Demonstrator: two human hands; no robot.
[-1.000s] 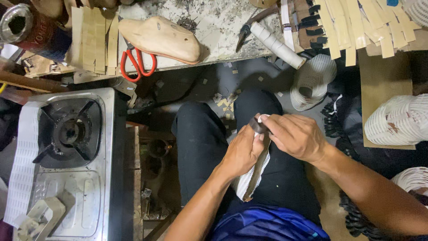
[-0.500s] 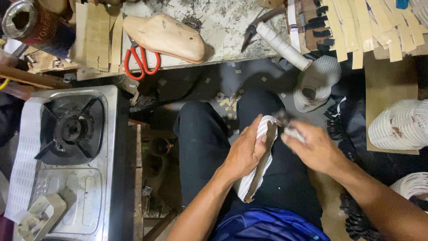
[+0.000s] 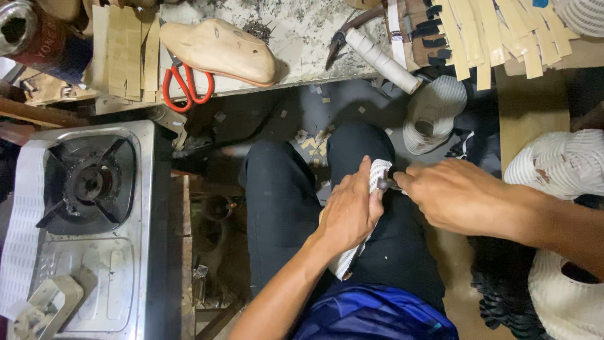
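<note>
A cramped workshop seen from above: at the far edge runs a speckled table (image 3: 302, 44) carrying a wooden shoe last (image 3: 217, 47), red-handled scissors (image 3: 185, 85), a white roll (image 3: 382, 60) and a fan of tan strips (image 3: 497, 31). To the left stands a steel gas stove (image 3: 88, 220); white woven pieces (image 3: 557, 167) lie to the right, and a coil of white webbing (image 3: 434, 113) sits on the floor beyond the knees.

The person sits with dark-trousered legs (image 3: 283, 208) stretched toward the table. On the lap lies a white woven sole piece (image 3: 377, 173), its long axis running from near-left at the waist to far-right at the knee. The left hand (image 3: 349, 211) is wrapped around its middle, fingers curled shut over it, so most of the piece is covered; only the far tip and a near end by the blue shirt (image 3: 377, 315) show. The right hand (image 3: 462, 195) comes in from the right, fingers pinched closed on a small dark tool (image 3: 387, 184) whose tip meets the far end of the piece, just beside the left thumb. Both hands are at the piece; the left carries it and the right touches it only through the tool.

The tool's shape is hard to make out, since the fingers hide nearly all of it, and the right forearm runs out of frame.
</note>
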